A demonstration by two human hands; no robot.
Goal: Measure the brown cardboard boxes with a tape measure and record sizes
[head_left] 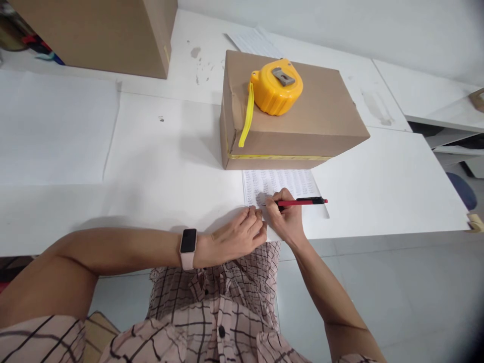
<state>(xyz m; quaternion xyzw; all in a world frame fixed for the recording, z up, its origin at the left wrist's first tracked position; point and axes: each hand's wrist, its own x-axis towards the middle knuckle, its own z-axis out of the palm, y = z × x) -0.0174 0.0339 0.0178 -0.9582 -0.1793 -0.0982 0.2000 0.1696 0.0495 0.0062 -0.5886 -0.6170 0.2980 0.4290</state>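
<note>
- One head view, from above and behind the left hand [238, 234] and right hand [284, 217].
- It faces forward and down, close to them.
- Beyond the hands it reaches past the table [159, 166] to the wall [340, 35]; on their near side, the shirt [196, 322].

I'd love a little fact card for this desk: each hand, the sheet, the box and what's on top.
Right hand: holds a red and black pen, tip at the sheet
Left hand: fingers at the sheet's near left corner
Sheet: columns of small marks, too small to read
Box: brown, just beyond the hands
On top: yellow tape measure
Left wrist: watch, dark screen
</note>
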